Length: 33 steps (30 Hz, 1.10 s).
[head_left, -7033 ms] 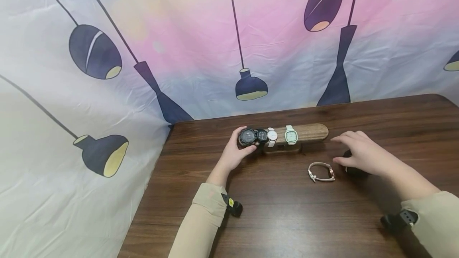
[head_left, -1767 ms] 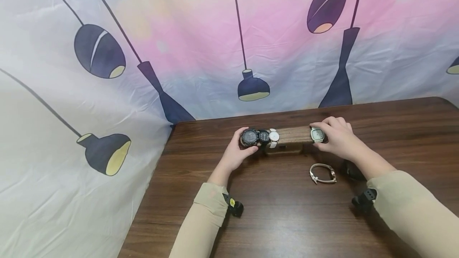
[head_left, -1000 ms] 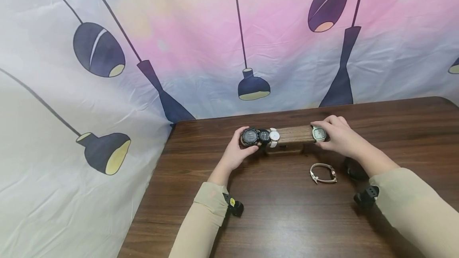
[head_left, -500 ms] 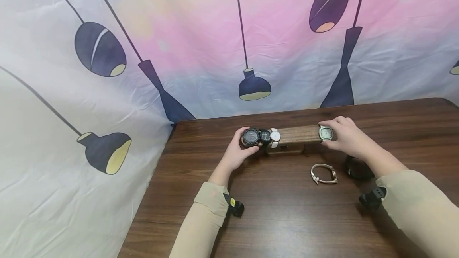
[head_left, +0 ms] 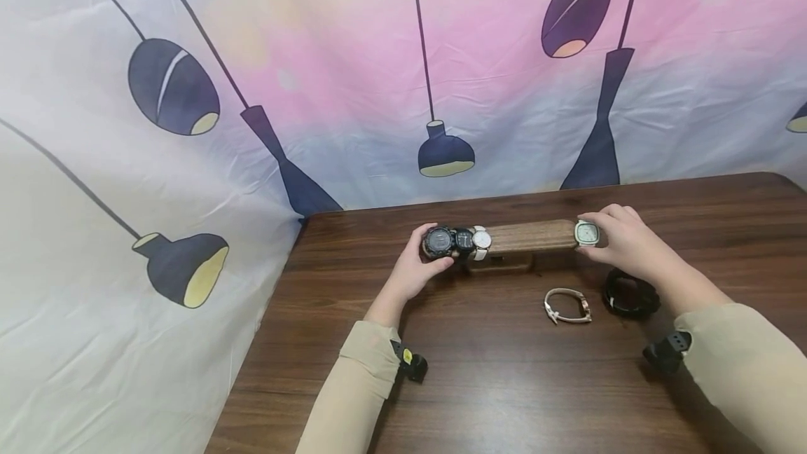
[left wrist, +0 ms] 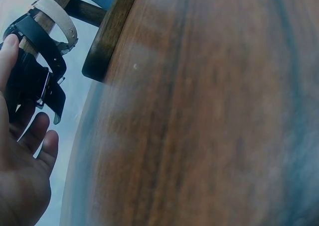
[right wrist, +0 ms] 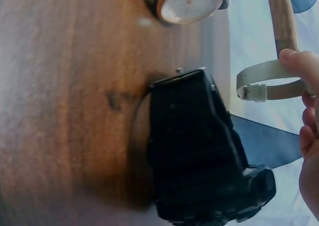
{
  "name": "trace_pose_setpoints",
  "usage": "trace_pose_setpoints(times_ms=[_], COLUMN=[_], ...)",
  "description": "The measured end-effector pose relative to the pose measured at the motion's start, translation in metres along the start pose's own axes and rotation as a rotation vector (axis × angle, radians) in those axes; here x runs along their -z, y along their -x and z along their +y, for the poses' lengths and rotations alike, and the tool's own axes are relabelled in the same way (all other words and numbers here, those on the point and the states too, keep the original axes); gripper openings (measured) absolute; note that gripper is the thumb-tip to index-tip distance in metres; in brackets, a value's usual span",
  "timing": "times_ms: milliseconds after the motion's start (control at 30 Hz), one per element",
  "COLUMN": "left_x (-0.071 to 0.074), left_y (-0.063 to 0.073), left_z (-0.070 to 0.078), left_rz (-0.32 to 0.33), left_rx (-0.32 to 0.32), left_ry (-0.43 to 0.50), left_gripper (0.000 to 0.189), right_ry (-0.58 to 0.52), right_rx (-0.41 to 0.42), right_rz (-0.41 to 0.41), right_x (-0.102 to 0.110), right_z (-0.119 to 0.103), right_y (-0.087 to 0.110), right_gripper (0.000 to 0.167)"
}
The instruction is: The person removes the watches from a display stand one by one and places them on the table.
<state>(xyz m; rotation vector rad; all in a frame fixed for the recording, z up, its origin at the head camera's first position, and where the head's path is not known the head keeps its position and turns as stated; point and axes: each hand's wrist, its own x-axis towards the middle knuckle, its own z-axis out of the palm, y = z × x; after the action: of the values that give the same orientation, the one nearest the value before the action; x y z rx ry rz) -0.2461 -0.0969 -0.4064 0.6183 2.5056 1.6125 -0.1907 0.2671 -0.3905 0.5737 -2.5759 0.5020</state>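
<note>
A wooden watch stand [head_left: 532, 236] carries a bulky black watch [head_left: 438, 241], a smaller black watch [head_left: 464, 239] and a white-strapped watch [head_left: 482, 238] towards its left end. My left hand [head_left: 416, 266] grips the bulky black watch at that end, thumb in front and fingers behind. My right hand [head_left: 630, 242] pinches a mint-green square watch [head_left: 587, 232] right at the bar's right tip. In the right wrist view its buckled strap [right wrist: 266, 81] forms a loop that seems just clear of the bar end.
On the table [head_left: 504, 370], a white watch [head_left: 568, 305] with a rose-gold case lies on its side in front of the stand. A chunky black watch [head_left: 630, 294] lies beside it, below my right forearm. A printed curtain [head_left: 353, 90] hangs behind the table.
My right hand took hold of the mint-green watch on the bar and slid it rightwards to the bar's tip. My left hand has stayed at the left end.
</note>
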Motion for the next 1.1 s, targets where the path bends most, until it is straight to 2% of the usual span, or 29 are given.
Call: trace_pose_setpoints(times_ms=[67, 233, 567, 800, 1100], left_x=[0.002, 0.003, 0.003, 0.003, 0.003], left_y=[0.004, 0.009, 0.006, 0.007, 0.007], left_z=[0.010, 0.018, 0.015, 0.017, 0.016], left_rz=[-0.002, -0.010, -0.018, -0.018, -0.023], left_rx=[-0.002, 0.011, 0.009, 0.009, 0.010], left_ry=[-0.009, -0.042, -0.018, -0.014, 0.003], left_gripper=[0.071, 0.071, 0.071, 0.072, 0.071], right_ry=[0.002, 0.008, 0.032, 0.038, 0.002], right_rx=[0.007, 0.023, 0.012, 0.055, 0.039], right_rz=[0.009, 0.036, 0.072, 0.073, 0.013], right_x=[-0.001, 0.000, 0.015, 0.018, 0.014], right_z=[0.001, 0.001, 0.003, -0.004, -0.022], right_y=[0.001, 0.002, 0.015, 0.019, 0.020], right_gripper=[0.050, 0.050, 0.048, 0.044, 0.039])
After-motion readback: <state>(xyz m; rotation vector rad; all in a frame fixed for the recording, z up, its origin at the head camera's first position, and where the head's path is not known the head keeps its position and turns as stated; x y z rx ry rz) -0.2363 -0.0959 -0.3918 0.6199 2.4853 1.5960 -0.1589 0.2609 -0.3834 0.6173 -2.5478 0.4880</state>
